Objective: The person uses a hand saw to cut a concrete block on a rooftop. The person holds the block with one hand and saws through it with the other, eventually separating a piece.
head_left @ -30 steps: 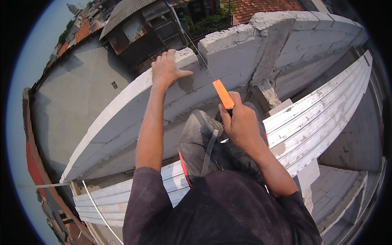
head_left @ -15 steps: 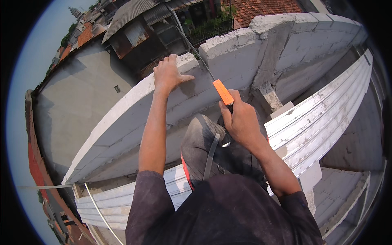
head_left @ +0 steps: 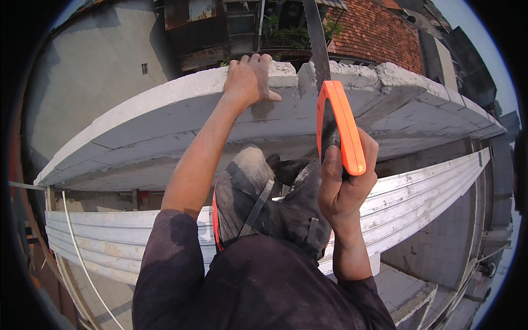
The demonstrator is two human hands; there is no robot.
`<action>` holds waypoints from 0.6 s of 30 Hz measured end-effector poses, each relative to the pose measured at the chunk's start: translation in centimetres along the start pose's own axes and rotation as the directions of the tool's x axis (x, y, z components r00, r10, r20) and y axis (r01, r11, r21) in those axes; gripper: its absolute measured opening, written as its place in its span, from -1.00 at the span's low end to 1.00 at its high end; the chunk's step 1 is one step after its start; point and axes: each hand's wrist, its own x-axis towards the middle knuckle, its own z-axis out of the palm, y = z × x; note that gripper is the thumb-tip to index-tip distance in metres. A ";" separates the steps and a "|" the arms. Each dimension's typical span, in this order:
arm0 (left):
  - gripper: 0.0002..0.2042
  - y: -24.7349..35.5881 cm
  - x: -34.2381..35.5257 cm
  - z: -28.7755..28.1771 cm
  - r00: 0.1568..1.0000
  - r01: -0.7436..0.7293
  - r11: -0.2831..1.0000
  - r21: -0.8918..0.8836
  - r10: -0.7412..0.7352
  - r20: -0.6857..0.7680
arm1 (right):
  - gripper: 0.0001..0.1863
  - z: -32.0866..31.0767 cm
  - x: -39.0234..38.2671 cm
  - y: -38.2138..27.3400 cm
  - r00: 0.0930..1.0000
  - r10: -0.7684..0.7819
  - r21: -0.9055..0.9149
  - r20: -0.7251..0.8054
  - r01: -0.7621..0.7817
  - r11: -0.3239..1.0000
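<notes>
My right hand (head_left: 347, 190) is closed around the black grip of a handsaw (head_left: 345, 124) with an orange handle. The saw stands raised in front of me, its toothed blade (head_left: 317, 44) pointing away and crossing above the wall top; the tip runs out of the picture. My left hand (head_left: 247, 82) lies over the top edge of a pale block wall (head_left: 176, 110), fingers spread across the top and thumb out along the near face. Just right of that hand, a narrow notch (head_left: 303, 77) cuts down into the wall top.
Ribbed metal sheets (head_left: 434, 192) run across beneath my bent legs. To the right of the notch the wall's top is rough and broken. Beyond the wall are a tiled roof (head_left: 379, 33), plants (head_left: 291, 36) and a grey building wall (head_left: 104, 66). A thin white pipe (head_left: 82, 258) slants at lower left.
The saw has come up out of the notch, its handle now higher and turned upright with my right hand. My left hand stays on the wall. The whole view has swung to the right.
</notes>
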 end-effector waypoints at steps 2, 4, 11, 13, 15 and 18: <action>0.03 -0.1 0.0 -0.2 1.000 0.000 1.000 -0.003 0.000 0.007 | -0.61 0.9 0.9 0.2 1.000 -0.011 -0.066 0.022 0.013 0.998; 0.03 -0.2 0.1 -0.3 1.000 -0.018 0.999 -0.027 0.018 0.002 | -0.65 2.4 1.1 2.1 0.989 0.111 -0.197 0.094 -0.091 0.976; 0.00 -0.2 -0.2 -0.1 0.999 -0.017 0.999 -0.047 0.015 -0.034 | -0.71 2.7 -0.3 0.7 0.988 0.139 -0.113 0.069 -0.130 0.985; 0.00 -0.3 -0.3 -0.4 1.000 0.001 1.000 -0.031 0.000 0.023 | -0.65 1.5 -0.1 0.6 0.999 -0.018 -0.101 0.035 0.021 0.995; 0.00 -0.1 -0.4 -0.5 1.000 0.016 1.000 -0.022 -0.016 0.006 | -0.65 1.0 0.0 0.8 0.998 -0.054 -0.090 0.026 0.056 0.994; 0.01 -0.1 -0.3 -0.3 1.000 -0.001 0.999 -0.039 0.001 -0.010 | -0.65 1.9 0.4 1.9 0.998 -0.054 -0.099 0.022 0.056 0.994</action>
